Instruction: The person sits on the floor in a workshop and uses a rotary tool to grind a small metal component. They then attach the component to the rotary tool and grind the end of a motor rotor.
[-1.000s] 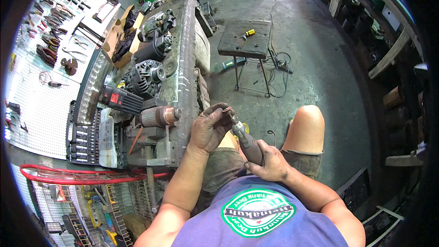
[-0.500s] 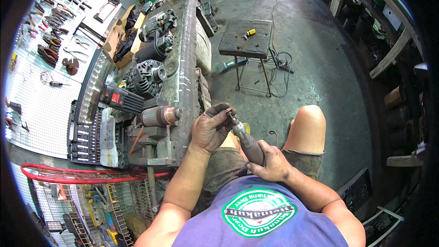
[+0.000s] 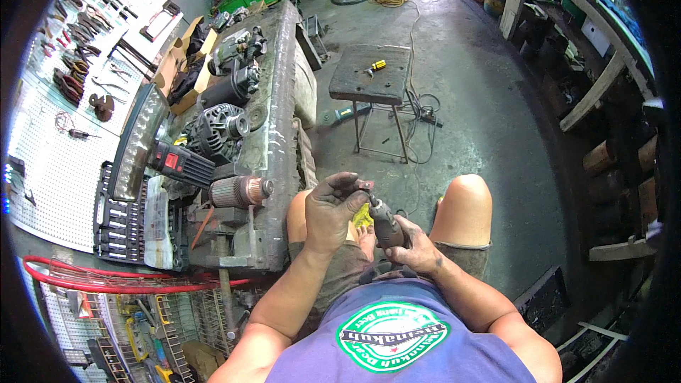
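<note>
In front of my lap, my left hand pinches a small reddish-brown piece between thumb and fingertips. My right hand wraps round the grey body of a handheld rotary tool, which points up and away from me. The tool's narrow tip is close to the small piece, beside my left thumb; whether they touch is too small to tell. Left of my hands, a copper-wound armature rests on top of a bench vise at the near end of the workbench.
An alternator and other motor parts line the workbench. An open socket set stands at left, below a pegboard of pliers. Ahead, a stool bears a yellow-handled screwdriver. A green grinder and cables lie on the floor.
The view has shifted, so the stool sits lower and further left. Both hands have moved slightly lower in the picture. The rotary tool looks more upright, and the small piece shows more plainly.
</note>
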Tool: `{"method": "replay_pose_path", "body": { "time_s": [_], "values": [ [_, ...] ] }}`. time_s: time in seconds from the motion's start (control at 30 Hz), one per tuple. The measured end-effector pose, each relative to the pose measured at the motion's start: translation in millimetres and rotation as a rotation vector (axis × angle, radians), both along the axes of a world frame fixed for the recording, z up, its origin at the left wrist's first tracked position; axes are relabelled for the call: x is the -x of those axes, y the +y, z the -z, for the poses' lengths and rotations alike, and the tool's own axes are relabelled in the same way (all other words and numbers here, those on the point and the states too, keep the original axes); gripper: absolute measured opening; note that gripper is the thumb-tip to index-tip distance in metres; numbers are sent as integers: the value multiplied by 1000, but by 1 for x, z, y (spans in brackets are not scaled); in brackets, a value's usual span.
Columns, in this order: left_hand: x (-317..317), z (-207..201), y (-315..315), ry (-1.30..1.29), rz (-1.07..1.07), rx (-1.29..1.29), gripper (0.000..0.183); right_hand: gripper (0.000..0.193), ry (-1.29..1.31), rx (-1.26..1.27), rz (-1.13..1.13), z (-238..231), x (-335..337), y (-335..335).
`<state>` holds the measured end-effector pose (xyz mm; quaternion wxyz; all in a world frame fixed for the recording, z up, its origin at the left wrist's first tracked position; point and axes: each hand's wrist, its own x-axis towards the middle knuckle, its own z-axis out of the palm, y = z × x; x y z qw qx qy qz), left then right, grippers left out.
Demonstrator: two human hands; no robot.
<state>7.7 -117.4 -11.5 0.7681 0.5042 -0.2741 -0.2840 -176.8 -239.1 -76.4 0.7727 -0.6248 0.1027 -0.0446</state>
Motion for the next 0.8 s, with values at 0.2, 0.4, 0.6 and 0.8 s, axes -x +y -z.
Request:
{"method": "replay_pose_path", "body": {
  "time_s": [0.2, 0.4, 0.6, 0.8],
  "values": [
    [18, -2, -7, -10, 36, 25, 39, 64, -148, -298, -105, 8, 7, 0],
    [6, -2, -11, -174, 91, -101, 31, 65, -172, -364, -156, 10, 6, -3],
    [-19, 17, -16, -202, 170, -101, 29, 61, -145, -387, -145, 16, 1, -7],
    [-50, 44, -28, -173, 187, -101, 29, 59, -141, -565, -95, 11, 0, -9]
  ]
}}
